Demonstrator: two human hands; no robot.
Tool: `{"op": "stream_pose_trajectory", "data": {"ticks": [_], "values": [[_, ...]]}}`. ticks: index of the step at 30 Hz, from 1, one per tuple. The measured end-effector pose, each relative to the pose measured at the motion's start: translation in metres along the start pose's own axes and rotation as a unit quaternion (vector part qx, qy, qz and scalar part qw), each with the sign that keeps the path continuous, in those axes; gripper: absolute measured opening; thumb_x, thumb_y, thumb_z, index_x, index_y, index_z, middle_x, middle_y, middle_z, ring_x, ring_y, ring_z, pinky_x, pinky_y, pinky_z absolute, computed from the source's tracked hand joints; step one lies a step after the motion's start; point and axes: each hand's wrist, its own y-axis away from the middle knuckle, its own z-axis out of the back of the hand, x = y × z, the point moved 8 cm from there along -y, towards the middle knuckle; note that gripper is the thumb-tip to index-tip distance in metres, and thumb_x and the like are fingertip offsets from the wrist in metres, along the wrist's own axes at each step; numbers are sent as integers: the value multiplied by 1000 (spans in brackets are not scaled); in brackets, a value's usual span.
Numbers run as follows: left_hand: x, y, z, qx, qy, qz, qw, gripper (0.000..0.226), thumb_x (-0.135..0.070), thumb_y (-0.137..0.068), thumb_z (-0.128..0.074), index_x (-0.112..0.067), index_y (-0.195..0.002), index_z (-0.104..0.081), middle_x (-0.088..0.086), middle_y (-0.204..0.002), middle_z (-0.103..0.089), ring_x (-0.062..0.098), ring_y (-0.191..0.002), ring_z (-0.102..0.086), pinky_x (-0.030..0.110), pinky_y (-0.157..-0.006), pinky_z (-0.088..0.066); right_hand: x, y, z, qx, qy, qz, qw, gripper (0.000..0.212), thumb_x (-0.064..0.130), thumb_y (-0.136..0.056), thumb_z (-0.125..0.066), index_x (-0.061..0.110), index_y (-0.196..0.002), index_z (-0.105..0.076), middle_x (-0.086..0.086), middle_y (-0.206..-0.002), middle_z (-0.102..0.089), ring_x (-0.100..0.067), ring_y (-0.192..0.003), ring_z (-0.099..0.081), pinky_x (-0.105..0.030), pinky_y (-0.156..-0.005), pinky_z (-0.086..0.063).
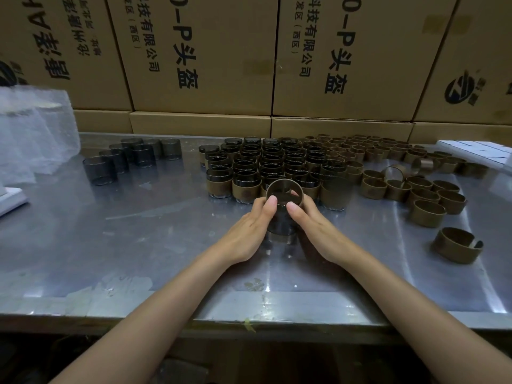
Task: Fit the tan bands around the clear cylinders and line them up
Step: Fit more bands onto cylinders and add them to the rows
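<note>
A clear cylinder (281,227) stands on the metal table (166,245) in front of me. A tan band (284,184) sits around its top rim. My left hand (250,225) and my right hand (310,225) grip the band from both sides, thumbs on its near edge. Behind them stand rows of banded cylinders (266,167). Several bare clear cylinders (130,159) are grouped at the left. Loose tan bands (401,176) lie spread at the right.
Stacked cardboard boxes (205,65) wall off the table's far edge. A clear plastic bag (30,134) sits at far left with a white object (11,199) below it. White blocks (479,152) lie at far right. One split band (457,245) lies alone near right.
</note>
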Motion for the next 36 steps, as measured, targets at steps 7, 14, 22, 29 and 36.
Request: {"op": "stream_pose_trajectory", "data": {"ticks": [7,14,22,29,36], "values": [[-2,0,8,-28,74,-30,996,69,-69,-88,-19,-28,-138,-40,-17,-135,-48,-6,-127,-41,36,-115,-29,1,-3,-2,-24,-127,-26,991,57,52,-84,-51,30,-136,-44,14,-130,-56,-5,-121,-53,-42,-102,-45],[-4,-1,11,-39,125,-20,991,65,-67,-91,-28,-22,-134,-45,-2,-135,-51,16,-127,-50,44,-111,-36,-1,-3,2,-22,-196,-29,980,61,49,-77,-59,22,-131,-52,0,-129,-61,-15,-117,-60,-43,-98,-48],[-5,3,10,-48,194,5,980,30,-33,-103,-36,-13,-118,-53,13,-118,-63,19,-107,-63,33,-95,-52,-7,-3,15,-63,-232,-39,970,30,26,-97,-48,22,-126,-57,-2,-131,-58,-6,-112,-61,-26,-77,-54],[-1,-2,21,-95,245,14,965,34,-30,-92,-57,-19,-124,-55,4,-123,-64,17,-115,-61,39,-103,-46,-8,-4,5,15,-283,-98,954,53,27,-87,-52,8,-136,-48,-16,-135,-56,-30,-127,-51,-44,-108,-38],[3,0,11,41,277,35,959,54,-43,-82,-67,-14,-127,-58,7,-121,-67,18,-116,-62,35,-104,-44,2,1,3,100,-304,-48,946,46,12,-82,-60,2,-126,-56,-15,-122,-65,-25,-115,-61,-32,-98,-49]]}}
